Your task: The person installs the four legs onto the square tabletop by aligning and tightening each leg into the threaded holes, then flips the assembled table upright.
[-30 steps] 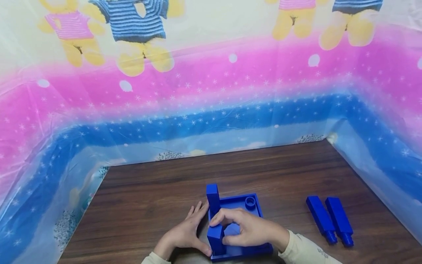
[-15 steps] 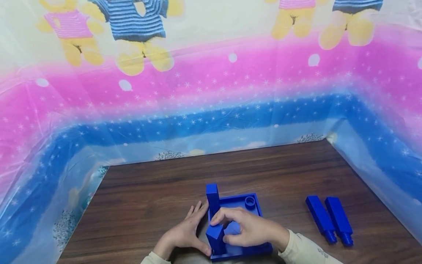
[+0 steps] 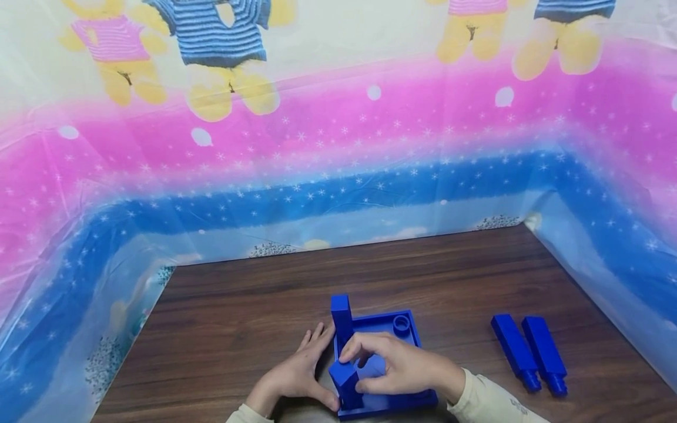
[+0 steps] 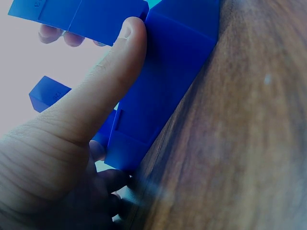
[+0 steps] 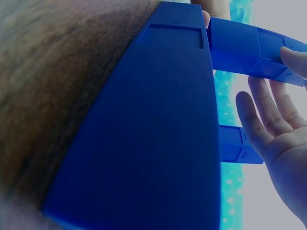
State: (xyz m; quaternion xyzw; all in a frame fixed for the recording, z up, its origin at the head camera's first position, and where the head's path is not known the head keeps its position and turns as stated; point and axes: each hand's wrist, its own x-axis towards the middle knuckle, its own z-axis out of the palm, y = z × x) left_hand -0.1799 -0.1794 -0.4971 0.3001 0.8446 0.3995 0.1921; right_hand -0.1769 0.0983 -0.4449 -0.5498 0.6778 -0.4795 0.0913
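A shallow blue square tray with raised edges lies on the table; its far right corner has a round socket. Two square blue posts stand upright along its left side: a far post and a near post. My right hand reaches over the tray and pinches the near post by its upper part between thumb and fingers. My left hand lies along the tray's left edge, fingers stretched. In the left wrist view, its thumb presses on the tray wall beside the near post's base.
Two more blue posts, a left one and a right one, lie side by side on the right of the dark wooden table, threaded ends toward me. A printed pink and blue cloth hangs round the table's back and sides.
The near post has turned a little in place, its top face now at a different angle, and my right fingers have shifted slightly with it. My left hand has stayed put.
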